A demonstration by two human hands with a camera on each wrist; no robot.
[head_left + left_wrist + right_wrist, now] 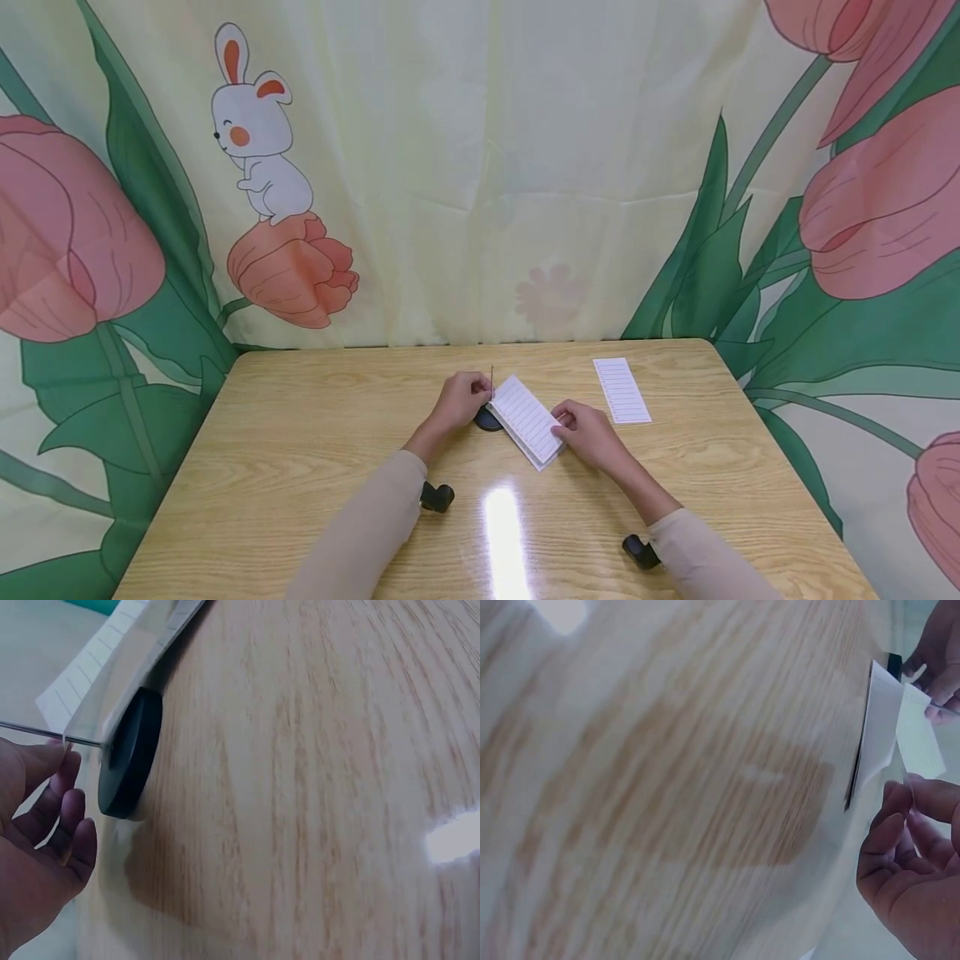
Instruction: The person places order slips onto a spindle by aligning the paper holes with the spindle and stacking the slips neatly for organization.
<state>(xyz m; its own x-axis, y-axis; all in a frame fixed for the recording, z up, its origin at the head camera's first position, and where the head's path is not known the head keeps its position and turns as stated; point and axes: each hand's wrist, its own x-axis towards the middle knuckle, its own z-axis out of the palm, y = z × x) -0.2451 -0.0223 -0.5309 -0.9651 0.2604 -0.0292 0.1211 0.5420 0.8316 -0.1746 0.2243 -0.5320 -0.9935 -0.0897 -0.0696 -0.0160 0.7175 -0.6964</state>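
Note:
A bill spike has a round black base point(487, 419) on the table and a thin upright metal rod point(492, 380). My left hand point(461, 402) is at the rod, pinching the near corner of a lined white paper slip point(527, 417) between thumb and fingers. The left wrist view shows the rod point(45, 730) crossing the slip's corner above the base point(133, 754). My right hand point(588, 433) pinches the slip's other end; the right wrist view shows thumb and fingertips together on its edge. Beneath the held slip, more paper point(879, 720) slants from the base towards the table.
Another lined slip point(622, 390) lies flat on the wooden table point(315, 433), right of and beyond my right hand. A printed curtain point(480, 208) with tulips and a rabbit hangs behind the table's far edge. Black straps point(437, 497) show near the cuffs.

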